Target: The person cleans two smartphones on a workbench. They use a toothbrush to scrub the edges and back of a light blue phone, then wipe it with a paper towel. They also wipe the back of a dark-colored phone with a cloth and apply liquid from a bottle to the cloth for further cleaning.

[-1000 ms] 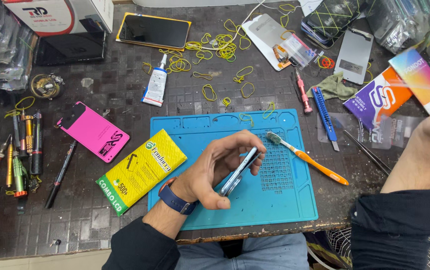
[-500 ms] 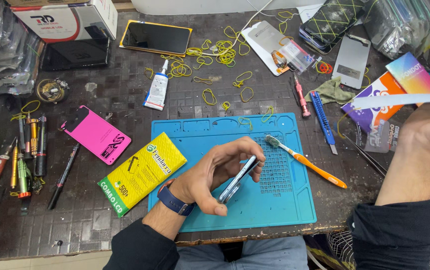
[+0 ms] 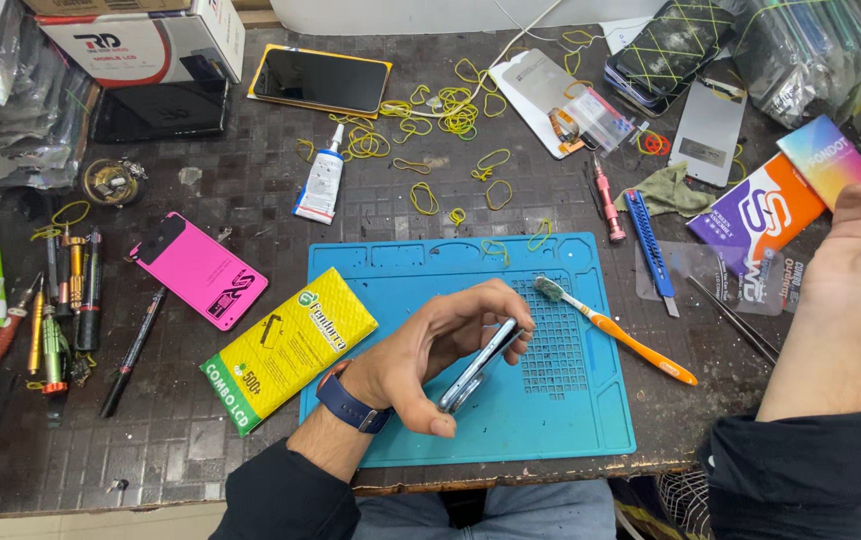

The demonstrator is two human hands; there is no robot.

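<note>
Silver-edged phone [image 3: 478,366] sits pinched edge-on in the left hand [image 3: 430,350], fingers [image 3: 495,300] curled over the top and thumb underneath, held just above the blue silicone mat [image 3: 400,290] near its grid section. Compared with half a second ago the grip looks basically the same, so the phone hasn't gone anywhere. What's different is the right hand [image 3: 855,265]: it had a thin white strip sticking out to the left, and now that strip is gone from view and there's only something dark at the frame edge by the fingertips. Can't tell whether those fingers are closed on it or just next to it, it's cut off. So my read is that the right side is swapping or fetching something while the left just keeps the phone ready. An orange toothbrush [image 3: 622,335] lies on the mat right beside the phone, a yellow box [image 3: 285,345] overlaps the mat's left edge, and rubber bands [image 3: 450,110] are scattered over the table [image 3: 250,200] further back.
</note>
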